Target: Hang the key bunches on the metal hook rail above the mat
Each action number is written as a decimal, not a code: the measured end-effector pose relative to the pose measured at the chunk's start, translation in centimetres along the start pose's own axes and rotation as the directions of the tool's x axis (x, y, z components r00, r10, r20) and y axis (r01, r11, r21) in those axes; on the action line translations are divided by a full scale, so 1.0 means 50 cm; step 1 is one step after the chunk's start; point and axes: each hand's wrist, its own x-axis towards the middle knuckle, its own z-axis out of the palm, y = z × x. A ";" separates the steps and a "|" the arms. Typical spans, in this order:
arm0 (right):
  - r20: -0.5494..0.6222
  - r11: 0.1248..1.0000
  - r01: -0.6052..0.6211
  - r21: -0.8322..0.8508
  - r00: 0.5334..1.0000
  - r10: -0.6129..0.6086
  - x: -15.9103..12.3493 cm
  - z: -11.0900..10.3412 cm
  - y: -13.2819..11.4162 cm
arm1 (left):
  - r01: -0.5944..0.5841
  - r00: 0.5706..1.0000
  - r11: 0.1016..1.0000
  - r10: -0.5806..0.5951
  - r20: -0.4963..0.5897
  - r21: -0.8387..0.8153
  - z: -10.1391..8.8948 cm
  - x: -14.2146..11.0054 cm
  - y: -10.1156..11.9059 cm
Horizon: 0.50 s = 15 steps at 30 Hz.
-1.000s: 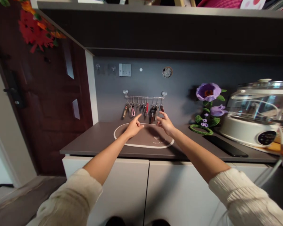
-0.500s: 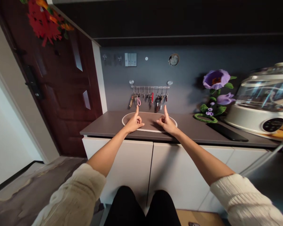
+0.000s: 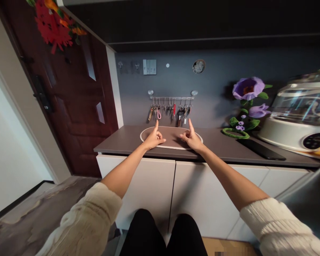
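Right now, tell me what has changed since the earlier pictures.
The left hand and right hand drew back from the keys to above the oval mat, index fingers now upright; the head tilted down. Nothing was grasped or let go. The keys still hang on their rail.

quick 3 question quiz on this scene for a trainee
1. Which is nearer the black smartphone on the countertop: the left hand or the right hand?
2. True or false: the metal key rack is fixed to the wall above the oval mat.
3. Fill in the blank: the loop key strap hanging from the rack is ____.

Key: 1. the right hand; 2. true; 3. pink
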 end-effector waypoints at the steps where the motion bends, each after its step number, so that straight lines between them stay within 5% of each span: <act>1: 0.004 1.000 0.005 -0.017 1.000 -0.005 0.004 -0.002 0.003 | 0.026 1.000 1.000 -0.026 -0.005 -0.011 -0.001 0.003 -0.001; 7: -0.136 0.989 -0.058 -0.136 0.990 0.039 0.077 -0.033 0.028 | 0.161 0.968 0.984 -0.143 -0.205 0.071 -0.043 0.064 -0.018; 11: -0.295 0.974 -0.134 -0.183 0.952 0.076 0.164 -0.080 0.042 | 0.244 0.910 0.941 -0.139 -0.390 0.234 -0.093 0.136 -0.034; 15: -0.407 0.959 -0.201 -0.202 0.908 0.104 0.248 -0.124 0.064 | 0.299 0.877 0.906 -0.137 -0.461 0.299 -0.131 0.208 -0.052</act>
